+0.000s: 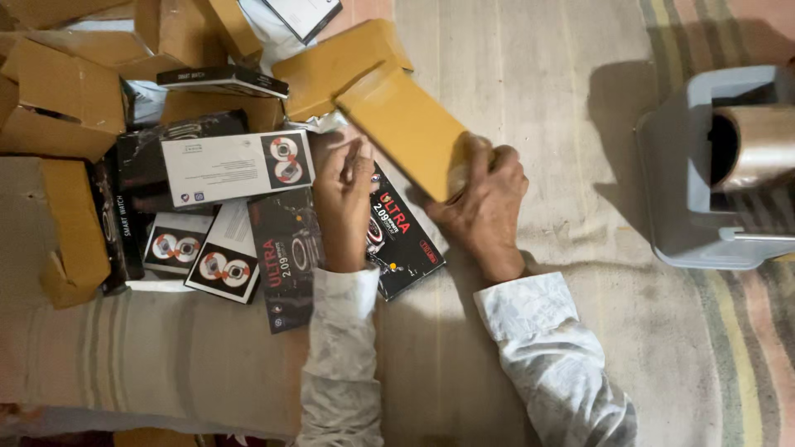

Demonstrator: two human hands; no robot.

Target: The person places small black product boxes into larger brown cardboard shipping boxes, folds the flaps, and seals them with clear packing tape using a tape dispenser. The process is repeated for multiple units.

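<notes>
Along the left edge, plain brown cartons [62, 99] crowd the corner, and a heap of black and white watch boxes [236, 165] lies tight against them, leaving no free room on that side. The left hand [344, 203] rests flat among the heap, fingers stretched and unclenched, its palm on a black box [402, 236] that lies slantwise on the striped cloth [513, 66]. Just to its right, the right hand [484, 203] clasps the lower end of a flat brown box [410, 128], thumb and fingers wrapped round its edge. That box is tilted, lifted off the cloth at its near end; its long axis runs from lower right to upper left, with the far end pointing at another brown carton [331, 66] and touching or overlapping it. Right of the hands, the cloth lies open and bare. At the right edge stands a grey tape dispenser [704, 182] holding a brown roll [758, 145], well apart from the hands.
</notes>
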